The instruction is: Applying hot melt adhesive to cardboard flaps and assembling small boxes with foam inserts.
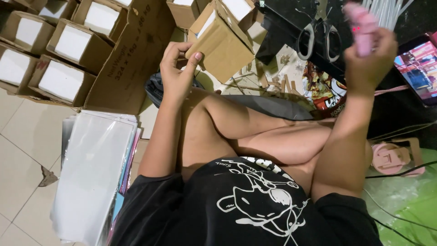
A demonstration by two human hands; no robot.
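I sit cross-legged on the floor. My right hand (369, 59) is raised at the upper right and grips a blurred pink handheld device (362, 25) with small red lights. My left hand (177, 68) is lifted over my knee with its fingers curled in and the thumb against them; nothing shows inside it. It hovers just left of a small brown cardboard box (221, 43) with a white block inside. Whether the thumb touches the box I cannot tell.
Several open cardboard boxes (68, 45) with white contents stand at the upper left. A stack of clear plastic sleeves (93, 173) lies on the tile floor. Scissors (318, 38), a snack bag (323, 89), a lit screen (421, 68) and a pink stand (391, 157) lie to the right.
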